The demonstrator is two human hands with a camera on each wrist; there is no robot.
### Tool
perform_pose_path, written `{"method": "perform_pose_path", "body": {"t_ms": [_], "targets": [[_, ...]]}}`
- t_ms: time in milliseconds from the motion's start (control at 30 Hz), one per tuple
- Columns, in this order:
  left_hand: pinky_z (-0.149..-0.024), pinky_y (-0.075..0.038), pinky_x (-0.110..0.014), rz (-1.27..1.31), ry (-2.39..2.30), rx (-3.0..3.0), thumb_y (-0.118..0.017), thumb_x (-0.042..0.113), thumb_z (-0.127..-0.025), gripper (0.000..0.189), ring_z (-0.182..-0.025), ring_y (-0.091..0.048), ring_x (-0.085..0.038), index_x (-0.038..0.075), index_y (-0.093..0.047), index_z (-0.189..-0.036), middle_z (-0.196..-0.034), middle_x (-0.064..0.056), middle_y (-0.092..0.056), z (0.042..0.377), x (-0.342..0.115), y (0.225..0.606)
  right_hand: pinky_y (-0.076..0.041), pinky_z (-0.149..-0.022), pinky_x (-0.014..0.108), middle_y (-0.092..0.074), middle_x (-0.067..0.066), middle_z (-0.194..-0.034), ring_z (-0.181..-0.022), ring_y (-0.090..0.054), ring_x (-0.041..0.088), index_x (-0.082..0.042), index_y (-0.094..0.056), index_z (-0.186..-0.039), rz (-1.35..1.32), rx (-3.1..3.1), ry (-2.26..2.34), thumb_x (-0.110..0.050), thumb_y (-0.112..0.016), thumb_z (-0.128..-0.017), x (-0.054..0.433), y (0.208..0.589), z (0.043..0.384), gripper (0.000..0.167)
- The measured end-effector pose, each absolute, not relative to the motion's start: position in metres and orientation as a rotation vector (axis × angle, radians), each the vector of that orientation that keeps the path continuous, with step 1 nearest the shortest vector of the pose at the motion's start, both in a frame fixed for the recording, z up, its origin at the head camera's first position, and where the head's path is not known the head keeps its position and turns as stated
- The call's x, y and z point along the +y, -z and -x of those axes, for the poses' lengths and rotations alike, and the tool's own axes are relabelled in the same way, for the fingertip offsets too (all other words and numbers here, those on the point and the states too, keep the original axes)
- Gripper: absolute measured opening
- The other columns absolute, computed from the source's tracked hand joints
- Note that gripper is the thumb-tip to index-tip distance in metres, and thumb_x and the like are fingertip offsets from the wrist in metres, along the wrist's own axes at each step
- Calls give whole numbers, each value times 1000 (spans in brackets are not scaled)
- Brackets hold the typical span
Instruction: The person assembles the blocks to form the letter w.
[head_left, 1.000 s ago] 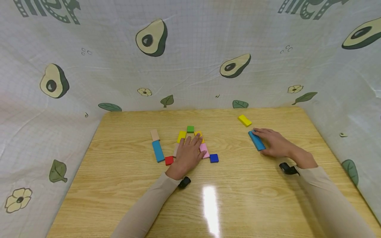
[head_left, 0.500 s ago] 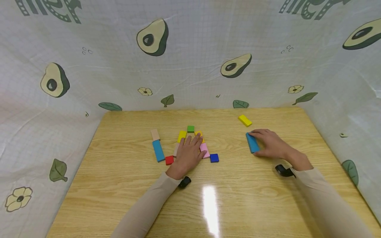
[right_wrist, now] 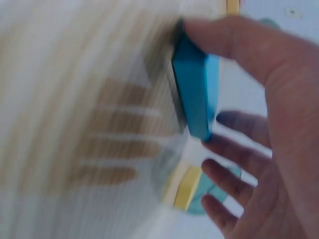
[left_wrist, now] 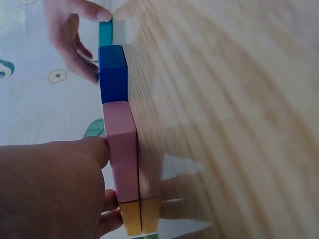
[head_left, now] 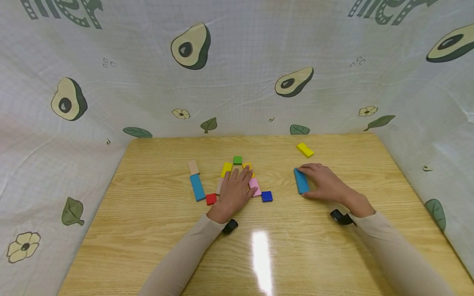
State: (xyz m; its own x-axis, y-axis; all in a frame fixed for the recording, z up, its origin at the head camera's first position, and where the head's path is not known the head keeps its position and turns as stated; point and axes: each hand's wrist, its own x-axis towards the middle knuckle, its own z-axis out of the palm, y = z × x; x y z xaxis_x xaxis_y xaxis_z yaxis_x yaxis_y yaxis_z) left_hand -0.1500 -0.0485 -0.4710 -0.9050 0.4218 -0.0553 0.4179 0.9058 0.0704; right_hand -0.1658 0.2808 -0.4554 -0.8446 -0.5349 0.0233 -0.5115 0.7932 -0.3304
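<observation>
A light-blue rectangular block (head_left: 301, 181) is pinched at its two ends between the thumb and fingers of my right hand (head_left: 326, 183); the right wrist view shows this blue block (right_wrist: 193, 87) close to the tabletop. My left hand (head_left: 234, 190) lies with fingers spread over the middle of a block figure. Its thumb touches the pink block (left_wrist: 122, 154), and its fingertips reach the orange block (head_left: 249, 167) and the yellow block (head_left: 226, 169). Under that hand a pale block (head_left: 219, 186) is partly hidden. A dark-blue square block (head_left: 266, 196) sits against the pink one.
Left of the figure lie a red block (head_left: 211, 199), another light-blue block (head_left: 197, 187) and a tan block (head_left: 193, 167). A green block (head_left: 237, 160) sits behind. Farther back right is a loose yellow block (head_left: 305, 150). A patterned cloth (head_left: 244, 82) borders the wooden table (head_left: 296, 255).
My right hand has slid the light-blue block leftward and slightly nearer, turning it more upright in the head view. The left hand and the other blocks have stayed in place.
</observation>
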Motion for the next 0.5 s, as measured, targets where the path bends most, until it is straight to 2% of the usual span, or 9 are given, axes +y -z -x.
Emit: {"method": "perform_pose_path", "body": {"t_ms": [500], "targets": [[-126,-29,-54,-682,-35,3011,-45,52,-112,68,-154,-38,-33,15,-35,-167,-173,-4,-32,150,-48,474,-38,-112,68,-56,28,-146,-137,-49,49,6,-54,-150,796,2985,497,-33,-89,-86,239,456,157,83]]}}
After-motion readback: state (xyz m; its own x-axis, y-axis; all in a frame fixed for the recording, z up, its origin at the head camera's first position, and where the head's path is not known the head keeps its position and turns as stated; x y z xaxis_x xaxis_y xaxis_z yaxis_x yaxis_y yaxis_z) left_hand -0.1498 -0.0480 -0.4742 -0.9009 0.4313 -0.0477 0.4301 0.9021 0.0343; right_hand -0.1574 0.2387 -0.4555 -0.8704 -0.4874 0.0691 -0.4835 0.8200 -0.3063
